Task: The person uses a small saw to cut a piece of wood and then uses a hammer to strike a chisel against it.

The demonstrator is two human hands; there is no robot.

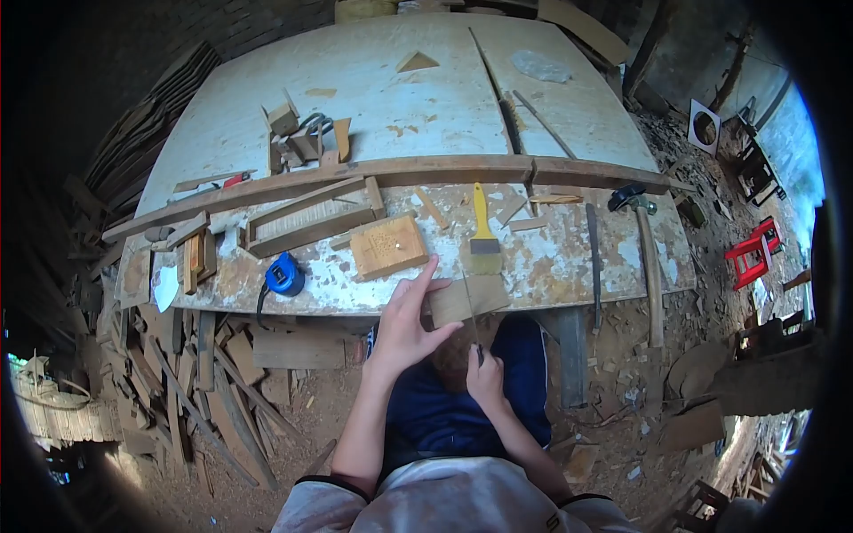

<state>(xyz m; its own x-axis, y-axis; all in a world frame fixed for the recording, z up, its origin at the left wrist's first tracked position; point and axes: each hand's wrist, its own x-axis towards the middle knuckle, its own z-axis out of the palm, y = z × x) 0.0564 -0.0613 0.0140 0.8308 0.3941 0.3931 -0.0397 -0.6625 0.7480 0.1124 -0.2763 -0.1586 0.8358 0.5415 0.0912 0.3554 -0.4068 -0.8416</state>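
Note:
At the table's near edge lies a thin flat wooden piece (451,304), partly over the edge. My left hand (407,324) is beside it with fingers spread, the thumb reaching toward its near side; whether the fingertips touch it is unclear. A thin blade (468,298) crosses the piece, pointing away from me. Its dark handle is in my right hand (484,377), with the fingers wrapped round it. Just beyond my left fingertips sits a wooden block (388,247) with a small light peg on top. A yellow-handled brush (482,222) lies past the blade.
A long wooden beam (400,169) spans the worn table (569,289). On the left are a blue tape measure (284,274), an open wooden frame (311,218) and small blocks. A hammer (647,258) and a dark bar (593,258) lie on the right. Wood scraps cover the floor.

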